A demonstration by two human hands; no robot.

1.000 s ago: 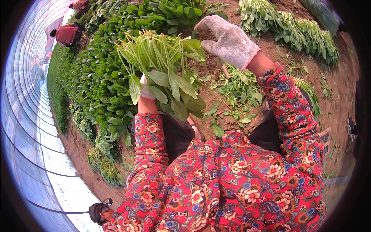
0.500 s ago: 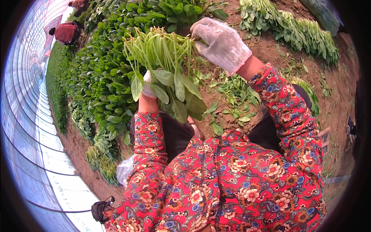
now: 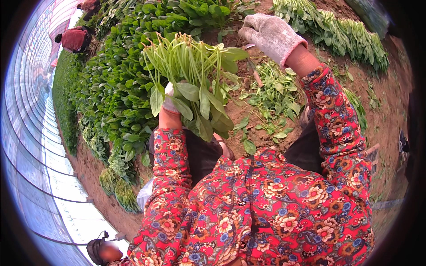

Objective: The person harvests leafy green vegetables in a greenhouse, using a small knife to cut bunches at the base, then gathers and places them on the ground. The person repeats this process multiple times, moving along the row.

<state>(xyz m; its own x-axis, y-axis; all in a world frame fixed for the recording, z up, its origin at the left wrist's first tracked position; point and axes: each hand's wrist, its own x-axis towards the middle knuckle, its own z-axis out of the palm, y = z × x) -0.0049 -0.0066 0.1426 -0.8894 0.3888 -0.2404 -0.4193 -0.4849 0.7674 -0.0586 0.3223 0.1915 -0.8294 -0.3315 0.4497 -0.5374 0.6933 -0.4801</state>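
Note:
My left hand [image 3: 170,98], in a pale glove, is closed around a thick bunch of leafy greens that look like spinach [image 3: 188,60]. The pale stem ends point up and the leaves hang over the hand, hiding most of its fingers. To the right of the bunch and apart from it is my right hand [image 3: 271,36], in a soiled whitish glove. Its fingers are bent together; whatever they may hold is hidden. Below it, a tool with a wooden handle [image 3: 258,79] lies on the soil among loose leaves [image 3: 277,91].
Dense rows of growing greens [image 3: 106,80] fill the left. Cut bunches lie in a row [image 3: 333,33] at far right, others [image 3: 117,186] at lower left. Two people [image 3: 76,39] crouch far left; another person [image 3: 104,252] is at lower left. A curved plastic greenhouse wall [image 3: 31,146] borders the left.
My right hand has moved right, away from the bunch, uncovering the tool on the ground. A broad leaf now sticks out at the bunch's right side. My left hand stays almost still.

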